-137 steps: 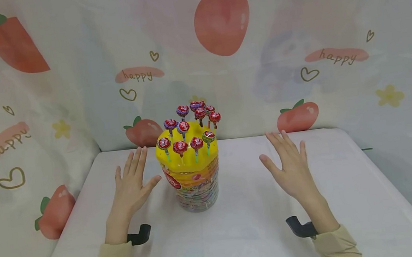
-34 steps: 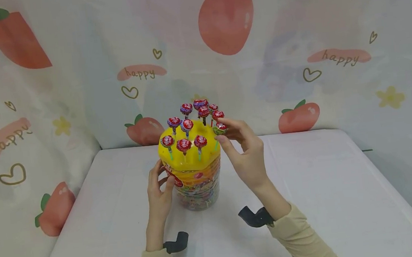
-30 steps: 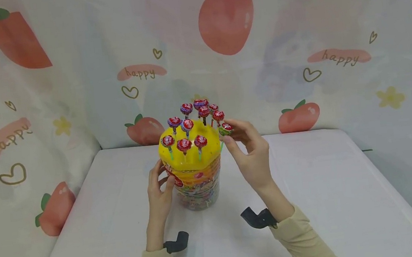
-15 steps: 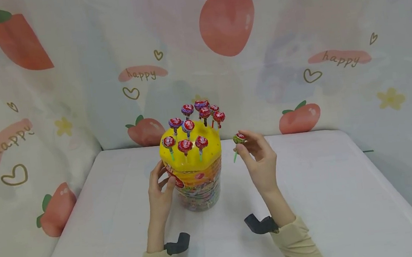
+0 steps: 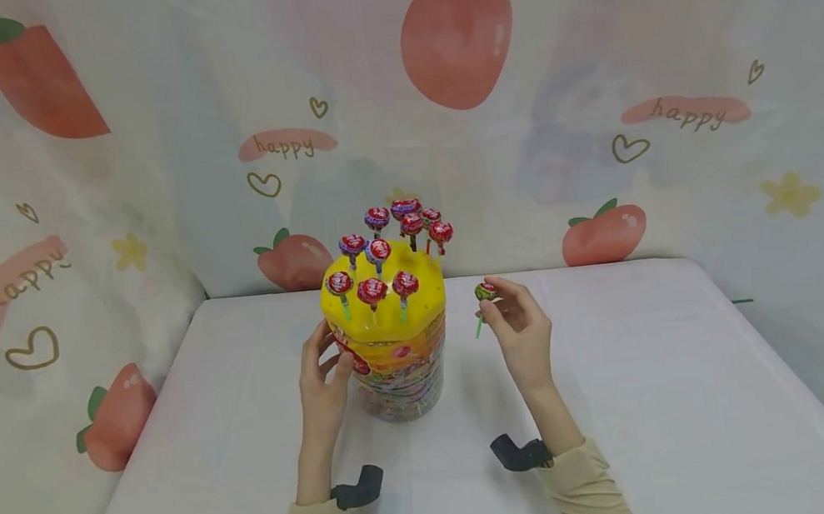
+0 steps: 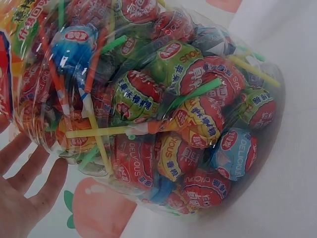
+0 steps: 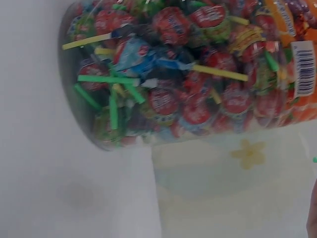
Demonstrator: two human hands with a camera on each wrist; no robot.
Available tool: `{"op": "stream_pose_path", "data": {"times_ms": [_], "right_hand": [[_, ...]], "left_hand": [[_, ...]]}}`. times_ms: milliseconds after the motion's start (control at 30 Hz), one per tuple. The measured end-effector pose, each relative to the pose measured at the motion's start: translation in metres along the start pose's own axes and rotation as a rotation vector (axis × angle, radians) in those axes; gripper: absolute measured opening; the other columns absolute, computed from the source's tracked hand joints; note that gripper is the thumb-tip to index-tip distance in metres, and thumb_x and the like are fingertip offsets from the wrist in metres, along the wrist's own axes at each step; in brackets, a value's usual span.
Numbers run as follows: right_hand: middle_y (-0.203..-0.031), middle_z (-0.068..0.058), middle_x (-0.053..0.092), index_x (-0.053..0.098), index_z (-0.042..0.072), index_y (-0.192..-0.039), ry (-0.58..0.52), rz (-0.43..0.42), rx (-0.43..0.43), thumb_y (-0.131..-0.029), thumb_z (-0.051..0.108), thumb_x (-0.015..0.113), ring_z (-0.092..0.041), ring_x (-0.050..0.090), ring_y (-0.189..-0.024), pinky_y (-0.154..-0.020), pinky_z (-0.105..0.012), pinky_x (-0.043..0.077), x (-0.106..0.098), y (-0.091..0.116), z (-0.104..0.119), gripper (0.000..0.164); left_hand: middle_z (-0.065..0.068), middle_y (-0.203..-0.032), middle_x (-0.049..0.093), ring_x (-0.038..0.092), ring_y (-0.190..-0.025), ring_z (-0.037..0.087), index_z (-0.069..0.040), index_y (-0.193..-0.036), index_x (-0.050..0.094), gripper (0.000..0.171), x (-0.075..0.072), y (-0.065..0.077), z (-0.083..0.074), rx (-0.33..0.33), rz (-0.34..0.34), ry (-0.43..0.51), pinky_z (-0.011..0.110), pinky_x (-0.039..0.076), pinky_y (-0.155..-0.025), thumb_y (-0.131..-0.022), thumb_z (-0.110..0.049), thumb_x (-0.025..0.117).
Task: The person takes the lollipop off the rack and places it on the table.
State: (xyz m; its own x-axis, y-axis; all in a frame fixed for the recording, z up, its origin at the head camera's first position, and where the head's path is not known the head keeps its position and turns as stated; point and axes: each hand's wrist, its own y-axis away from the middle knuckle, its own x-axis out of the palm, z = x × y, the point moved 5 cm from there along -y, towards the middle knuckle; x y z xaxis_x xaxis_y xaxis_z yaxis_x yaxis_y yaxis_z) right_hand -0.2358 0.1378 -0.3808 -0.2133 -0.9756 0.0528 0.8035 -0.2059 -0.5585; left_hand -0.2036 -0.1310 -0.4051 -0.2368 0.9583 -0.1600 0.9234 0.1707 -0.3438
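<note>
A clear tub of lollipops (image 5: 403, 388) stands upright on the table, with a yellow lid (image 5: 424, 302) that carries several upright wrapped lollipops. My left hand (image 5: 324, 396) holds the tub's left side, thumb in front and fingers round the side; the left wrist view shows the fingers (image 6: 29, 168) against the plastic. To the right of the tub, my right hand (image 5: 526, 337) pinches a green-and-red wrapped lollipop (image 5: 486, 291) between thumb and forefinger, its green stick pointing down. In the right wrist view only an edge of that hand (image 7: 312, 213) shows.
Loose wrapped lollipops with coloured sticks (image 6: 188, 119) fill the tub. A white cover lies over the table (image 5: 662, 415). Printed cloth (image 5: 485, 165) hangs behind and at the sides. Each wrist bears a black camera mount (image 5: 358, 487).
Both hands have come inward to the tub. The left took hold of its side. The right drew a green-wrapped lollipop out of the lid and moved it right and slightly down.
</note>
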Motion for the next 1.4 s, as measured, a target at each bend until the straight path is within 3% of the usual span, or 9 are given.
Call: {"op": "stream_pose_path", "data": {"times_ms": [167, 367, 600, 767, 900, 1133, 1267, 1400], "right_hand": [[-0.1, 0.005, 0.064, 0.059, -0.009, -0.119, 0.032, 0.004, 0.043, -0.088, -0.006, 0.062, -0.009, 0.062, -0.076, -0.07, -0.012, 0.053, -0.001, 0.003, -0.002, 0.032], [-0.102, -0.017, 0.064, 0.059, -0.01, -0.119, 0.057, 0.026, 0.123, -0.089, -0.003, 0.063, -0.009, 0.064, -0.074, -0.069, -0.014, 0.054, -0.001, 0.006, -0.008, 0.031], [-0.094, 0.01, 0.063, 0.062, -0.001, -0.121, 0.008, 0.051, 0.346, -0.09, 0.005, 0.064, -0.004, 0.062, -0.071, -0.068, -0.016, 0.054, -0.012, 0.011, -0.073, 0.032], [-0.094, 0.016, 0.061, 0.06, 0.0, -0.123, 0.041, 0.095, 0.417, -0.092, 0.006, 0.062, -0.002, 0.062, -0.072, -0.069, -0.016, 0.054, -0.014, 0.012, -0.087, 0.031], [-0.092, 0.013, 0.062, 0.06, 0.001, -0.122, 0.074, 0.113, 0.441, -0.092, 0.012, 0.064, -0.001, 0.061, -0.071, -0.068, -0.016, 0.053, -0.016, 0.011, -0.096, 0.033], [-0.097, 0.001, 0.068, 0.061, 0.001, -0.122, 0.138, 0.134, 0.507, -0.092, 0.018, 0.065, -0.002, 0.064, -0.076, -0.072, -0.018, 0.054, -0.019, 0.011, -0.116, 0.035], [-0.106, -0.011, 0.07, 0.062, 0.005, -0.122, 0.214, 0.145, 0.551, -0.092, 0.019, 0.064, 0.001, 0.064, -0.08, -0.077, -0.018, 0.051, -0.023, 0.012, -0.128, 0.033], [-0.108, -0.014, 0.07, 0.063, 0.007, -0.121, 0.282, 0.165, 0.582, -0.092, 0.019, 0.065, 0.004, 0.06, -0.079, -0.074, -0.016, 0.049, -0.024, 0.011, -0.136, 0.032]], "left_hand": [[0.019, -0.143, 0.043, 0.042, -0.132, 0.033, -0.003, -0.145, 0.036, 0.057, 0.001, -0.001, 0.002, 0.017, 0.005, 0.006, 0.058, 0.039, -0.106, -0.094, -0.006, 0.058], [0.011, -0.145, 0.044, 0.042, -0.133, 0.025, -0.013, -0.147, 0.036, 0.059, 0.001, -0.005, 0.026, 0.022, -0.002, -0.006, 0.053, 0.041, -0.106, -0.094, -0.009, 0.06], [0.006, -0.144, 0.045, 0.043, -0.133, 0.021, -0.017, -0.147, 0.037, 0.058, 0.001, -0.007, 0.032, 0.022, 0.001, -0.013, 0.05, 0.042, -0.106, -0.094, -0.012, 0.06], [0.006, -0.144, 0.045, 0.043, -0.132, 0.021, -0.018, -0.147, 0.037, 0.059, 0.001, -0.007, 0.033, 0.042, -0.005, -0.005, 0.054, 0.041, -0.106, -0.093, -0.011, 0.061], [0.013, -0.144, 0.044, 0.043, -0.133, 0.028, -0.013, -0.147, 0.036, 0.059, 0.001, -0.006, 0.03, 0.019, -0.003, -0.005, 0.055, 0.04, -0.106, -0.093, -0.007, 0.06], [0.016, -0.144, 0.043, 0.043, -0.132, 0.029, -0.004, -0.146, 0.036, 0.056, 0.0, 0.0, 0.005, -0.023, 0.002, -0.028, 0.047, 0.042, -0.106, -0.094, -0.008, 0.058], [0.014, -0.145, 0.043, 0.042, -0.133, 0.028, -0.008, -0.146, 0.036, 0.057, 0.002, -0.002, 0.017, -0.018, 0.001, -0.024, 0.04, 0.043, -0.106, -0.094, -0.006, 0.058], [0.008, -0.146, 0.044, 0.043, -0.133, 0.023, -0.015, -0.147, 0.037, 0.059, 0.002, -0.006, 0.03, -0.007, -0.012, -0.036, 0.039, 0.043, -0.105, -0.093, -0.008, 0.06]]}}
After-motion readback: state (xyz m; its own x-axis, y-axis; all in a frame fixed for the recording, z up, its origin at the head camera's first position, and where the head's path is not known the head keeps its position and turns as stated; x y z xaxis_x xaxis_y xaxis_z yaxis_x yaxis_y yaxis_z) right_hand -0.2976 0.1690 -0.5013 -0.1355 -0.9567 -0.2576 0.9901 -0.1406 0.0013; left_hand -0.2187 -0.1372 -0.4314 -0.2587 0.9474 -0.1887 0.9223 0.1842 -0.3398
